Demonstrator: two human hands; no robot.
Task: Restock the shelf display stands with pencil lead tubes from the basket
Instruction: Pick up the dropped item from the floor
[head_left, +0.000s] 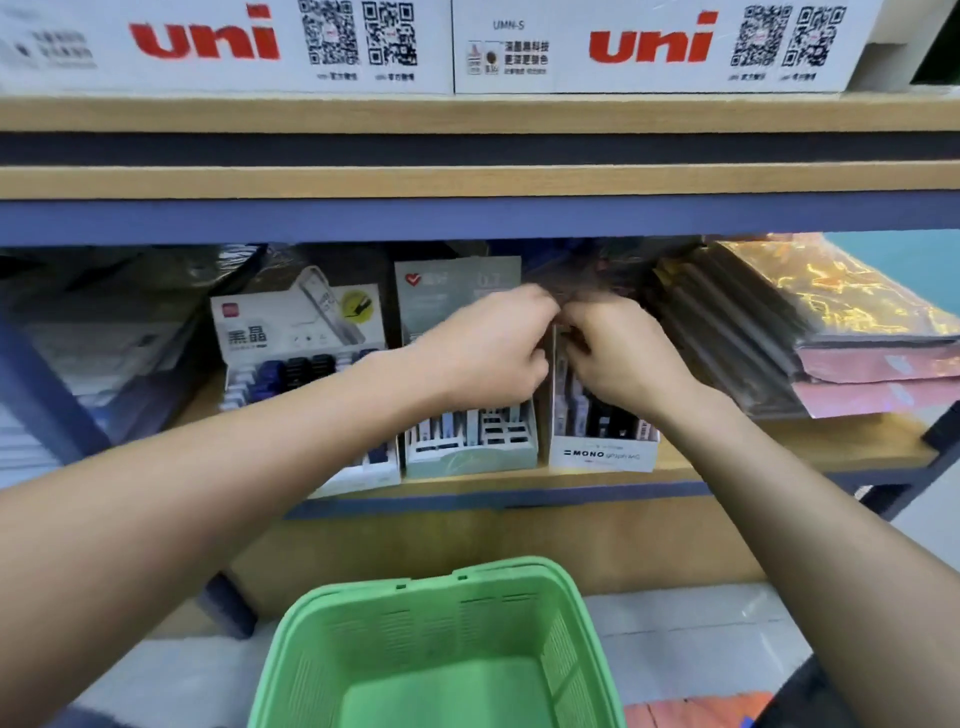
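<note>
Nearest, below the shelf (519, 480), the green basket (415, 623) sits on the floor, its lower edge cut off; the part of its bottom that shows is bare. Above the basket, both forearms reach to the shelf. The left hand (488, 353) and right hand (618, 353) meet fingertip to fingertip over the white stand marked "MONO graph" (602, 452); their fingers are curled, but motion blur hides whether they pinch anything, so I cannot tell. Dark lead tubes (597, 415) stand in that stand. Left of it sit a pale green stand (467, 452) and a white stand (291, 332) with black-and-blue tubes. Above the shelf, white boxes (649, 47) read "uni" in red, beside QR codes.
</note>
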